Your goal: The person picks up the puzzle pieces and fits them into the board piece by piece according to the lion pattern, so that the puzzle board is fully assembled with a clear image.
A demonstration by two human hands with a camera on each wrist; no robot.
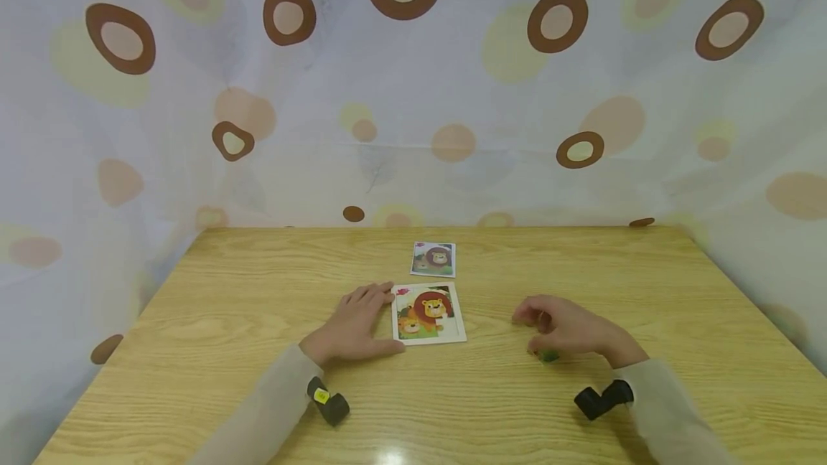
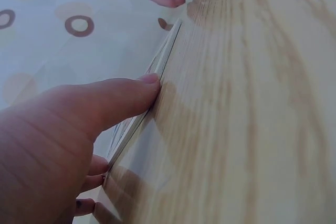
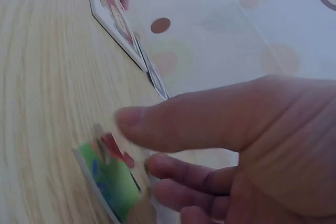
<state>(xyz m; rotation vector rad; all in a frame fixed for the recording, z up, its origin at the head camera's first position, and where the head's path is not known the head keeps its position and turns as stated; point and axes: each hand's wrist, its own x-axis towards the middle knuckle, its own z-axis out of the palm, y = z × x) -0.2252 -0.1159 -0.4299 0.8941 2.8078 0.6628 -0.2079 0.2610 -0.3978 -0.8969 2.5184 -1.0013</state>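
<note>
A square lion puzzle (image 1: 426,311) in a white frame lies on the table, with a pale gap in its lower right corner. My left hand (image 1: 355,325) rests beside it, the straight thumb along the near edge and the fingers at the left edge. To the right, my right hand (image 1: 568,325) hovers with loosely bent fingers. Under it lies a puzzle piece (image 3: 113,174), mostly green with a red patch. In the right wrist view the thumb stands above the piece, apart from the fingertips, which are close beside it.
A small lion picture card (image 1: 433,259) lies behind the puzzle. The wooden table (image 1: 258,264) runs back to a hanging cloth (image 1: 310,92) with brown and beige spots, which also closes off both sides. Each wrist carries a black camera strap.
</note>
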